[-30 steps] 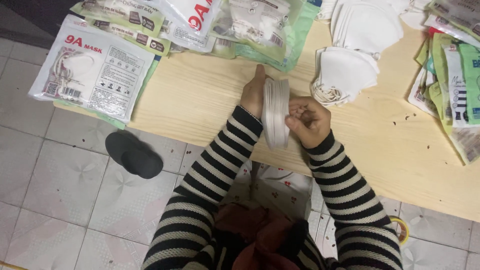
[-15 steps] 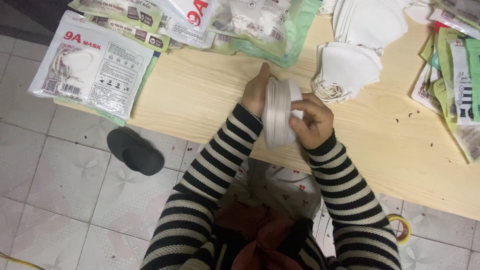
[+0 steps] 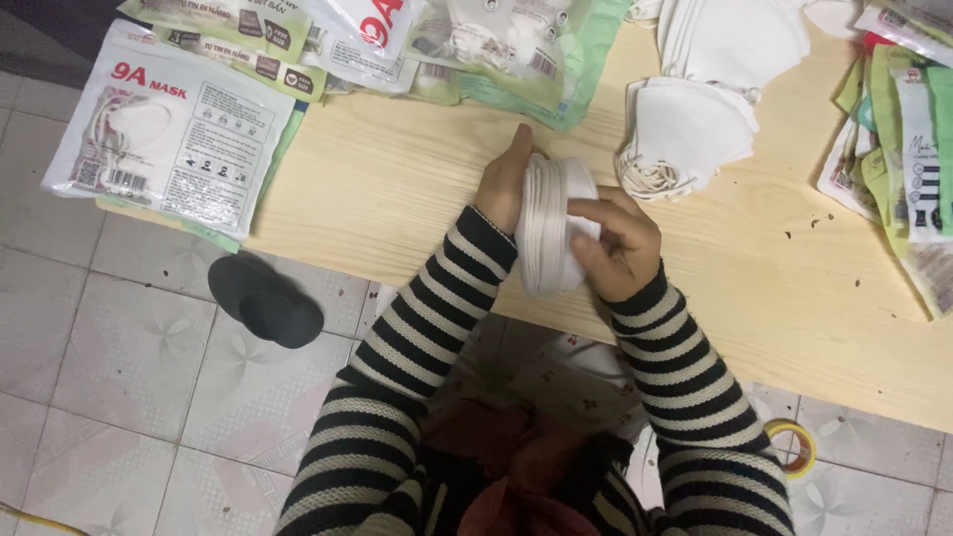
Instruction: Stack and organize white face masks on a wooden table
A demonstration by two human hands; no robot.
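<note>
Both my hands press a stack of white folded face masks (image 3: 549, 223) standing on edge on the light wooden table (image 3: 397, 189). My left hand (image 3: 503, 179) lies flat against the stack's left side. My right hand (image 3: 615, 243) clamps the right side, its fingers curled over the top edge. Both sleeves are black-and-white striped.
A loose pile of white masks (image 3: 685, 134) lies just right of the stack, more white masks (image 3: 735, 35) behind it. Printed mask bags (image 3: 169, 139) overhang the table's left edge; green packets (image 3: 908, 159) lie far right. A black slipper (image 3: 263, 298) and a tape roll (image 3: 794, 447) are on the tiled floor.
My hands keep hold of the mask stack with little change; the right fingers have shifted slightly over its top edge.
</note>
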